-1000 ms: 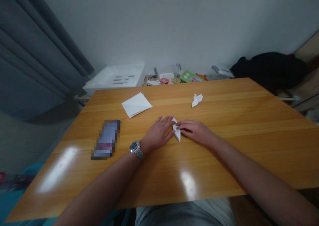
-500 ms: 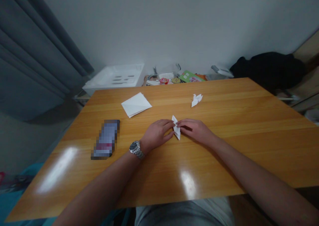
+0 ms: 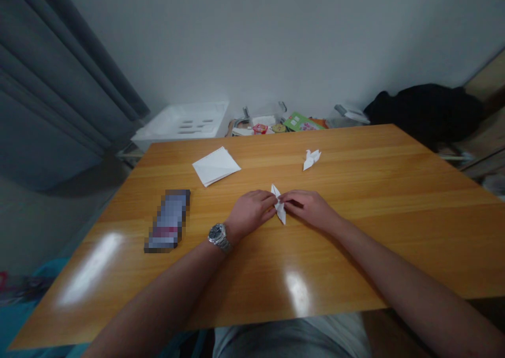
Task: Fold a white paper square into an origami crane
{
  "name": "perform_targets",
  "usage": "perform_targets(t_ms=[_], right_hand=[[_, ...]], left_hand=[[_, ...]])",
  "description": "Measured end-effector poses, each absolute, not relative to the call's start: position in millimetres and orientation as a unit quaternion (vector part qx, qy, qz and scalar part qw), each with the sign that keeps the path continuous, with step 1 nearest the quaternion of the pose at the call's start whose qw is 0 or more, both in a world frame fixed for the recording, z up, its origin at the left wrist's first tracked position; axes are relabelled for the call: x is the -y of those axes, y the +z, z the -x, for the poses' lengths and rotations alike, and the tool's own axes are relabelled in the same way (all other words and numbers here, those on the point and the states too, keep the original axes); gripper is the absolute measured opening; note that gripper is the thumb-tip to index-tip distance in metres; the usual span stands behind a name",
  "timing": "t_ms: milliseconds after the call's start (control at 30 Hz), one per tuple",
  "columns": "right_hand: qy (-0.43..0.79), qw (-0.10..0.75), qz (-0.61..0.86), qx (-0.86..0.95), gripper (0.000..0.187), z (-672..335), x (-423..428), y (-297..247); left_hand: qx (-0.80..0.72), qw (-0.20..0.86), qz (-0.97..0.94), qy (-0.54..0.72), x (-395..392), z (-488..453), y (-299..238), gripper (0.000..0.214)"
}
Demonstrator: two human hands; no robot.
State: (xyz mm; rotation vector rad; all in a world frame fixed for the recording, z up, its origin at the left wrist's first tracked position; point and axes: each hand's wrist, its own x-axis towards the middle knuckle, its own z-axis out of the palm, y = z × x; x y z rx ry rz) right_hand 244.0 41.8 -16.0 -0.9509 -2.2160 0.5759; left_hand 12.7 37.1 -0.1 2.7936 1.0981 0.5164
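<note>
A narrow piece of folded white paper [image 3: 281, 212], pointed at both ends, lies near the middle of the wooden table. My left hand [image 3: 252, 210], with a metal watch [image 3: 218, 235] on its wrist, pinches the paper's left side. From the right, my right hand [image 3: 307, 205] closes its fingertips on the opposite side. Fingers cover the middle of the paper, so its folds there are hidden. Beyond my right hand sits a small folded white paper bird [image 3: 312, 159]. Farther left is a stack of white paper sheets [image 3: 216, 166].
On the left of the wooden table [image 3: 374, 189] lies a phone [image 3: 169, 221], blurred out. Behind the far edge are a white plastic tray [image 3: 158, 129], a green booklet [image 3: 300, 121] and small packets. A black cloth heap [image 3: 426, 110] is at the far right.
My left fingers have closed in on the paper, and the thumb has drawn nearer to the other fingers. The folded paper has shifted slightly toward me. Bird, stack and phone stay put.
</note>
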Motion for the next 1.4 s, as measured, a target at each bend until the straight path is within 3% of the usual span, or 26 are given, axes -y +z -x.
perform_targets(t_ms=[767,1400], right_hand=[[0.218,0.320,0.356,0.850,0.007,-237.4,-46.3,-20.9],[0.234,0.315,0.395,0.830,0.010,-233.8,-43.6,-15.5]], left_hand=[[-0.378,0.108,-0.891,0.226,-41.4,-16.3,-7.3,0.019],[-0.405,0.099,-0.882,0.218,-44.1,-21.5,-10.3,0.019]])
